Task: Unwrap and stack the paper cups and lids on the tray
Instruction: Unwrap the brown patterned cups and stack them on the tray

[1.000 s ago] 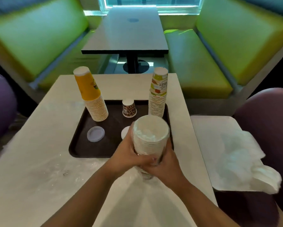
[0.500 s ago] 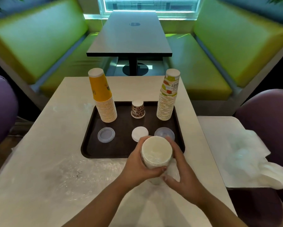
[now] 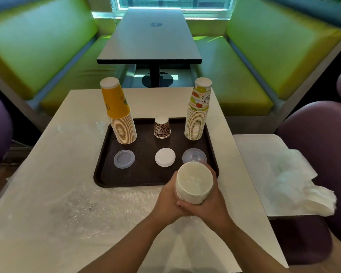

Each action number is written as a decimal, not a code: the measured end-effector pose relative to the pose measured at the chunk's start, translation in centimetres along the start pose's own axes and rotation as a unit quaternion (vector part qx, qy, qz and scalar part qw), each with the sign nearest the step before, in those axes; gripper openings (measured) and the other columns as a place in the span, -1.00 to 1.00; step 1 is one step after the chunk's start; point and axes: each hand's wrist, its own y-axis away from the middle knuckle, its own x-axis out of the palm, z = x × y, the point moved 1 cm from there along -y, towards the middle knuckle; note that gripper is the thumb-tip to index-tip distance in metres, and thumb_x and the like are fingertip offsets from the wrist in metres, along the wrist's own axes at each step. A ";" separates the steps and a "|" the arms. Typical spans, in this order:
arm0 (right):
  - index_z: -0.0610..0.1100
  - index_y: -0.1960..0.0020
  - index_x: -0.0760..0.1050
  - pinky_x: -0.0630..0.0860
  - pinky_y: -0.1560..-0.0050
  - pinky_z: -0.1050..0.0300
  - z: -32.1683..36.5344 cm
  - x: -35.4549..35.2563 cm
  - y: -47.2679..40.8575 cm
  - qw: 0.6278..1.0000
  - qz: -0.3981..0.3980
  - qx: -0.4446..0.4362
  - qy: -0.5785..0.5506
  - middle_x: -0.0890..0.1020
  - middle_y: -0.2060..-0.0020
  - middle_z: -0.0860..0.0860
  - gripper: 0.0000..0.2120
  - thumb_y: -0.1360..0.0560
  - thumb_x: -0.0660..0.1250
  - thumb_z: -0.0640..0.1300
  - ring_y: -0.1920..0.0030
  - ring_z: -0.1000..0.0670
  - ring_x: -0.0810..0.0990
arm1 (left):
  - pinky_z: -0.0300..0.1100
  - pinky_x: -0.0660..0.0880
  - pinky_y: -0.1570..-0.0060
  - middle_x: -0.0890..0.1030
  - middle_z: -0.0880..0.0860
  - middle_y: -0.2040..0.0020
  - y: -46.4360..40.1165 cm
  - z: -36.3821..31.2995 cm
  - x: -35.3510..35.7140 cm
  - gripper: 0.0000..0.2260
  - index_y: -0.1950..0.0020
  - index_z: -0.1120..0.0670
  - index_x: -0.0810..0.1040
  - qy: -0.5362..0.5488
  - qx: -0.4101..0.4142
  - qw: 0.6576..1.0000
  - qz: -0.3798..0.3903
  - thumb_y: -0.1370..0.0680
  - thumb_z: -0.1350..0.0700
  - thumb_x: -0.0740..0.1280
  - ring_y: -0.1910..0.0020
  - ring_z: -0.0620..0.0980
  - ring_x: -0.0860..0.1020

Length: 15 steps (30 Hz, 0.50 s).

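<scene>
Lids (image 3: pixel 194 183) sit stacked in our grasp at the tray's (image 3: pixel 106 174) near right corner. Our left hand (image 3: pixel 168 201) and right hand (image 3: pixel 211 203) both curl around the stack, fingers meeting beneath it.

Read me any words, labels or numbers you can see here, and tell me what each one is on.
"LLO" over "MMER", partly cut off, sideways in a round badge: top cup of the fruit-print cup stack.
Small dark print, too blurred to read: top cup of the yellow cup stack.
Round mark, too small to read: leopard-print cup.
Dark logo, unreadable: far table.
Nothing readable on the lids or tray.
</scene>
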 end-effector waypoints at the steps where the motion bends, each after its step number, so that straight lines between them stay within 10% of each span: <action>1: 0.23 -0.27 0.24 0.35 -0.17 0.51 -0.5 0.1 0.1 1.000 -0.004 0.017 -0.002 0.48 -0.13 0.40 -0.07 0.04 0.54 0.15 -0.20 0.36 0.42 | -0.51 0.42 0.04 0.58 -0.24 -0.02 0.0 0.4 0.0 -0.43 -0.17 -0.09 0.46 0.002 -0.003 1.000 0.000 -0.21 -0.11 0.52 -0.06 -0.37 0.53; 15: -0.10 -0.34 0.38 0.47 -0.04 0.45 -5.4 1.4 0.7 0.989 0.022 0.143 0.044 0.59 -0.11 0.13 -0.02 0.00 0.64 0.09 -0.13 0.18 0.56 | -0.45 0.48 0.16 0.62 -0.12 0.10 0.1 6.1 0.5 -0.68 -0.03 0.01 0.56 -0.033 -0.084 0.995 0.034 -0.35 0.22 0.54 0.06 -0.32 0.59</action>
